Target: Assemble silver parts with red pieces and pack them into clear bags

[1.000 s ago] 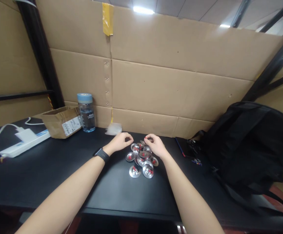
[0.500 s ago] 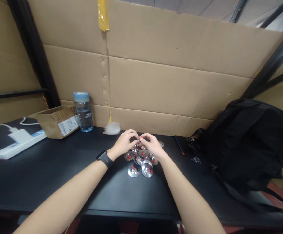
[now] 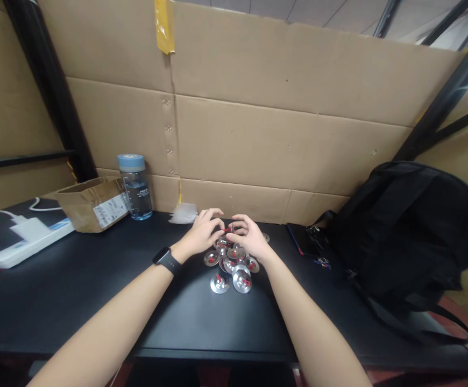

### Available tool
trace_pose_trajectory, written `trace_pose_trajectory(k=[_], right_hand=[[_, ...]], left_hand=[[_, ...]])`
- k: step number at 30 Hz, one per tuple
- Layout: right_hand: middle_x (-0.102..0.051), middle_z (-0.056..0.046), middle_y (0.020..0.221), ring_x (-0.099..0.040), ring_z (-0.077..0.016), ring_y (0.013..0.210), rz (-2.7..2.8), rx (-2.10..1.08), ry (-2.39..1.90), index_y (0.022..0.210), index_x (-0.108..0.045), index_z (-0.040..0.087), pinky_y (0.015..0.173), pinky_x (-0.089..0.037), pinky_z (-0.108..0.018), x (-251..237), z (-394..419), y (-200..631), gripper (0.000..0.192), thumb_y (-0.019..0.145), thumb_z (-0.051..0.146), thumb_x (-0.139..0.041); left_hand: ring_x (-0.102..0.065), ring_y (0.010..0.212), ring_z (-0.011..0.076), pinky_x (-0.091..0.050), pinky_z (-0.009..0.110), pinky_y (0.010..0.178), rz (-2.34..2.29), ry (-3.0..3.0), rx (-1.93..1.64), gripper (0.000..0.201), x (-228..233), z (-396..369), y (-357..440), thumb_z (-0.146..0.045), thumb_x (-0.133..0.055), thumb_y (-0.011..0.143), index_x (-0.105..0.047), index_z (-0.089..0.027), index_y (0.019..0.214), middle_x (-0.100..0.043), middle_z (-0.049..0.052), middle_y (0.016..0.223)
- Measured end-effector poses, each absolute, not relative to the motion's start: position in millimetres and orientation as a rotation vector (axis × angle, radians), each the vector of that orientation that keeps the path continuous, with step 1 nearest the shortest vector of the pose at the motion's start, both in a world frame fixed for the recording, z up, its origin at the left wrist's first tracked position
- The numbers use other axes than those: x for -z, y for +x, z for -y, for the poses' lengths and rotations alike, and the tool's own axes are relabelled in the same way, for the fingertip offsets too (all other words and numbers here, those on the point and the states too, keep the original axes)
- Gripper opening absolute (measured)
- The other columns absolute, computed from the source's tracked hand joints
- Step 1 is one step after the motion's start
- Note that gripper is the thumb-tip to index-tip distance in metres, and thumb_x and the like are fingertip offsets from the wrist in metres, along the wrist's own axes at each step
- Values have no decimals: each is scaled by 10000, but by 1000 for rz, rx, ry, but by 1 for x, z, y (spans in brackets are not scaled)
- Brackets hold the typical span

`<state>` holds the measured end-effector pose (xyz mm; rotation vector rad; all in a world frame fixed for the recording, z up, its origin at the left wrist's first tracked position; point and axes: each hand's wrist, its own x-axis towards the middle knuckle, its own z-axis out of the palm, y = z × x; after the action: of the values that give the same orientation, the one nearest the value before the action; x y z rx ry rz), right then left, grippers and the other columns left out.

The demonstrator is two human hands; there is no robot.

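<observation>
A heap of several small silver discs with red centres (image 3: 233, 266) lies on the black table (image 3: 97, 290). My left hand (image 3: 202, 233), with a black watch on the wrist, and my right hand (image 3: 248, 239) meet just above the far side of the heap. Between their fingertips they pinch a small red-and-silver piece (image 3: 226, 230); it is too small to make out more. Two discs lie nearest me at the front of the heap.
A water bottle with a blue cap (image 3: 134, 186), a brown cardboard box (image 3: 91, 202) and a white power strip (image 3: 24, 243) stand at the back left. A black backpack (image 3: 403, 231) fills the right side. A cardboard wall (image 3: 278, 134) closes the back.
My hands came together from either side of the heap and now hold a small piece between their fingertips, slightly lifted. The view shifted a little.
</observation>
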<state>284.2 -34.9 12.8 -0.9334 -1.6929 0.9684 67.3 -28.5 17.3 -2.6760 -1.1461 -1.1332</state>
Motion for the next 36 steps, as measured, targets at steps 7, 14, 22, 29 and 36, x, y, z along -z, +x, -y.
trace_pose_trajectory(k=[7,14,22,29,36], right_hand=[[-723,-51,1074,-671,-222,956,1979,-187,-1521,1081,-668,258,811,-495,-323,-14,14,345,392,713,213,-796],[-748,-79,1043,-691,-251,985,2013,-157,-1965,1024,-728,252,742,-459,-297,-6,6,375,259,779,329,-762],[-721,-112,1141,-640,-308,1092,2089,-124,-1958,1081,-747,253,851,-470,-373,-7,11,369,259,837,330,-702],[-686,-64,1250,-597,-253,1151,2278,-192,-1409,1201,-688,257,981,-425,-367,-8,22,318,310,912,345,-621],[-746,-26,1085,-618,-271,1059,2310,-109,-1455,998,-731,276,944,-375,-429,6,34,279,181,867,203,-629]], left_hand=[[-523,1086,280,-415,436,969,1424,-2613,790,92,-7,-1,20,-281,-646,875,-714,-226,846,-591,83,1130],[-560,1027,253,-407,368,907,1493,-2634,622,87,-6,-6,5,-242,-655,850,-740,-228,840,-630,62,1064],[-582,1018,252,-428,357,881,1491,-2633,569,110,-5,-4,6,-175,-647,836,-746,-217,859,-648,69,1048],[-616,989,242,-452,356,902,1472,-2649,614,293,0,-5,10,-64,-524,816,-766,-226,854,-689,62,1020],[-636,943,230,-476,354,881,1464,-2678,632,309,-2,-4,13,-70,-483,839,-760,-207,822,-704,73,977]])
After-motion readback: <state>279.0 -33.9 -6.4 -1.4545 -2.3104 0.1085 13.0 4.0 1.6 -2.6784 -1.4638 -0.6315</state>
